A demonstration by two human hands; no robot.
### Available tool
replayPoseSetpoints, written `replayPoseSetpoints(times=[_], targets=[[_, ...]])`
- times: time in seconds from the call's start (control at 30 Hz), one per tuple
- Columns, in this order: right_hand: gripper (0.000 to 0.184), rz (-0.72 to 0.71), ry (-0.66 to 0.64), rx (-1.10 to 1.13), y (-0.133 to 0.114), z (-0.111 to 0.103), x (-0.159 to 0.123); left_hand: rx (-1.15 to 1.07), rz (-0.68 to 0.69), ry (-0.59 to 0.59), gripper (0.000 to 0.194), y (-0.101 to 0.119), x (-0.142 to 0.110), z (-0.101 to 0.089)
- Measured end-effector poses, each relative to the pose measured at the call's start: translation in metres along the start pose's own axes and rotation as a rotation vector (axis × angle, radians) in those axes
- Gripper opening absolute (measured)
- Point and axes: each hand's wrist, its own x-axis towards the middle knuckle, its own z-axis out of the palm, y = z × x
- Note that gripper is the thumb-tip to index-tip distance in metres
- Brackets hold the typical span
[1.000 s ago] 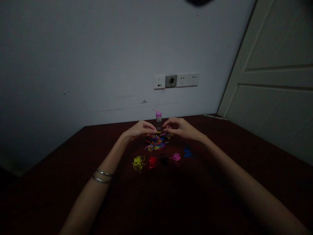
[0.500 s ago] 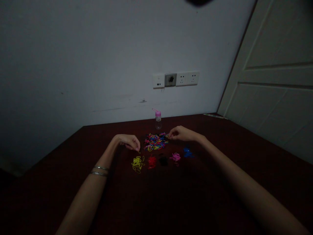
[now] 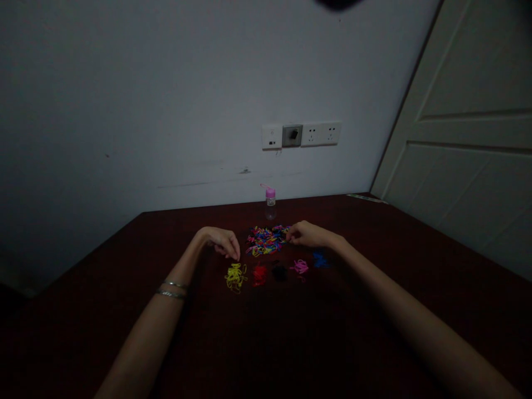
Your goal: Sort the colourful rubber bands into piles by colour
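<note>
Fingers pinched together, my left hand [image 3: 224, 243] is just above the far edge of a small pile of yellow rubber bands [image 3: 235, 278]. Whether a band is still between its fingertips I cannot make out. My right hand [image 3: 306, 233] is closed at the right edge of a mixed heap of coloured rubber bands [image 3: 265, 241], its fingertips touching the heap; what they pinch is hidden. In a row nearer to me lie red bands [image 3: 260, 275], black bands [image 3: 279, 271], pink bands [image 3: 300, 267] and blue bands [image 3: 320, 259].
A small clear bottle [image 3: 270, 209] with a pink cap and loop stands behind the heap. The dark red table [image 3: 187, 343] meets a pale wall with sockets [image 3: 321, 134]. A door [image 3: 469, 127] is on the right, and a thin strip [image 3: 366, 198] lies at the back right.
My left hand has moved from the far side of the heap, with a yellow rubber band, left and nearer to the yellow pile. My right hand has lowered to the heap's right edge.
</note>
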Motion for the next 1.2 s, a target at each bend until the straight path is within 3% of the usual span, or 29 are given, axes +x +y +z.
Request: replayPoseSetpoints(times=[0.1, 0.27, 0.47, 0.83, 1.2], targets=[[0.027, 0.017, -0.001, -0.042, -0.001, 0.004, 0.000, -0.076, 0.081, 0.131, 0.027, -0.001, 0.001, -0.002], [0.028, 0.015, 0.021, -0.176, -0.006, 0.013, 0.000, -0.187, 0.208, 0.498, 0.030, -0.011, 0.013, -0.009], [0.022, 0.043, 0.028, -0.339, -0.010, 0.023, 0.000, -0.251, 0.192, 0.664, 0.031, -0.024, 0.028, -0.012], [0.014, 0.044, 0.076, -0.325, -0.015, 0.026, -0.003, -0.356, 0.210, 0.737, 0.041, -0.035, 0.037, -0.011], [0.018, -0.050, 0.279, 0.273, -0.019, -0.008, 0.001, -0.290, 0.213, 0.740, 0.028, -0.041, 0.041, -0.014]])
